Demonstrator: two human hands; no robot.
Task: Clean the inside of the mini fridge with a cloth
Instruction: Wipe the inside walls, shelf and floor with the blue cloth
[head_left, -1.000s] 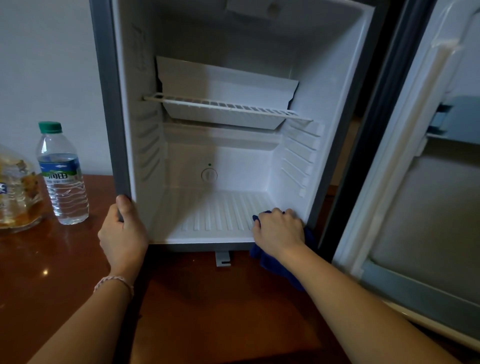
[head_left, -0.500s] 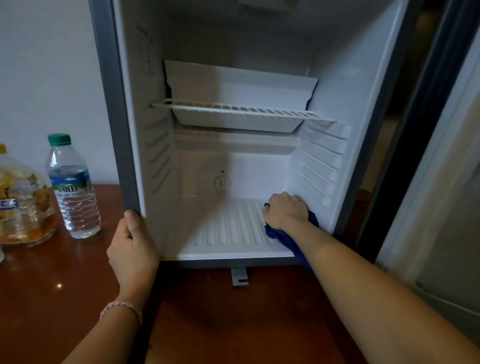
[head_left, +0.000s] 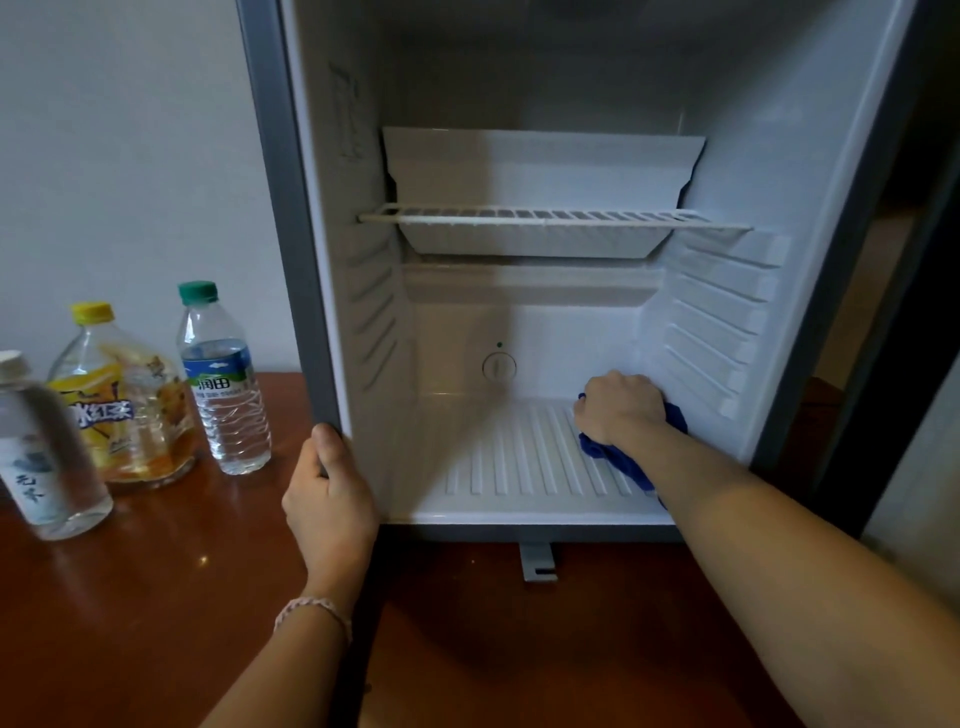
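The mini fridge (head_left: 306, 260) stands open on a wooden table, its white inside bare apart from a wire shelf (head_left: 550, 218) halfway up. My right hand (head_left: 621, 405) reaches deep inside and grips a bunched blue cloth (head_left: 623, 462) against the ribbed floor (head_left: 519, 462), near the back right corner. My left hand (head_left: 330, 499) holds the lower left edge of the fridge frame, thumb on the front rim. Most of the cloth is hidden under my right hand and forearm.
Three bottles stand on the wooden table (head_left: 156, 597) left of the fridge: a water bottle with a green cap (head_left: 223, 384), a yellow-capped tea bottle (head_left: 124, 400) and a clear bottle (head_left: 41, 457) at the left edge. A thermostat dial (head_left: 498, 366) sits on the back wall.
My right hand has slid the cloth from the front right edge of the floor toward the back right corner. The view has shifted, showing more bottles. My left hand keeps its hold.
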